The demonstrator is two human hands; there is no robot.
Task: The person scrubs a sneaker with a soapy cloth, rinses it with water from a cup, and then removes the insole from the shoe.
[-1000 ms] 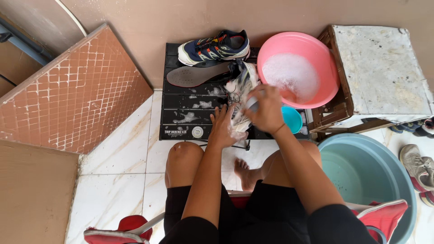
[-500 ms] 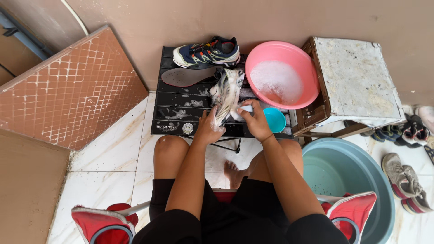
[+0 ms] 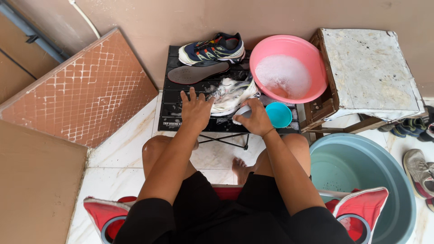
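The left hand [image 3: 195,107] lies flat, fingers spread, on the low black slatted table [image 3: 174,118], fingertips touching the soapy white fabric sneaker [image 3: 230,92]. The right hand [image 3: 256,118] curls closed around a small white brush [image 3: 242,111] at the sneaker's near edge, just beside a small turquoise plastic cup [image 3: 278,114].

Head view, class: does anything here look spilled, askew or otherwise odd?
Yes. Soap suds are spread over the black slatted table around the soapy shoe, and a loose grey insole lies outside the clean shoe.
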